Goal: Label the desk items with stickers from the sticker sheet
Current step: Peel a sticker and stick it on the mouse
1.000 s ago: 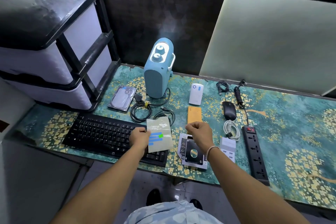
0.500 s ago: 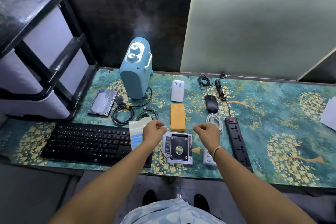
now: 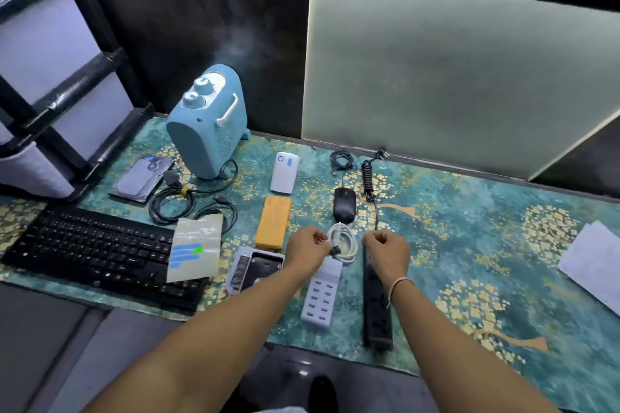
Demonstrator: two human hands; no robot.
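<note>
Flanking the white cable, left hand and right hand curl.

A dark wall backs a frosted glass panel and drawer unit.

Single head cam, worn on my head, looking forward and down over the desk from its near edge. Close range: my forearms enter from the bottom of frame. Far edge and wall panel fill the top; the desk's left end holds a drawer unit.
</note>
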